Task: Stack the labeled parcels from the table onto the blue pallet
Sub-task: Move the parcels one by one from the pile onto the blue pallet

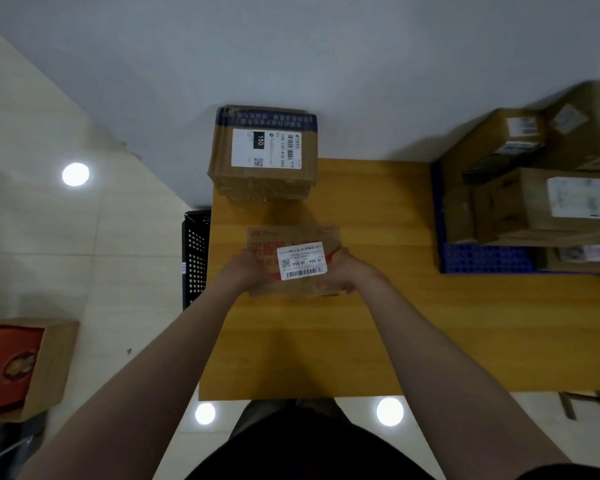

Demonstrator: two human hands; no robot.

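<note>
Parcel gripped in both hands above the counter's middle

Two bare forearms reach up from the bottom of the frame and meet at the centre. The left hand [245, 273] grips the left side of the small parcel [291, 237], and the right hand [340, 273] grips its right side. On both hands the fingers are curled round the parcel's edges, thumbs on top, with most of the fingers hidden beneath the cardboard. This parcel is a flat brown carton with red print, and a white label [302, 260] with a barcode faces up on it. It sits over the middle of the yellow counter [378, 323]; whether it rests on the surface or is lifted just clear cannot be told.

Left of the counter, a black perforated crate [196, 258] stands on the pale tiled floor [84, 254]. At the lower left of the frame lies an open cardboard box [52, 368] with something red inside.

Farther off, just beyond the held carton, a larger parcel [264, 181] stands at the counter's far left corner against the grey wall [326, 46]. Its own white label [265, 147] shows "150", and dark blue tape runs along its far edge.

At the right of the frame, the blue pallet [485, 258] lies over the counter's far right part. Stacked parcels [520, 209] with white labels are piled on it, blurred at the frame's edge.
</note>
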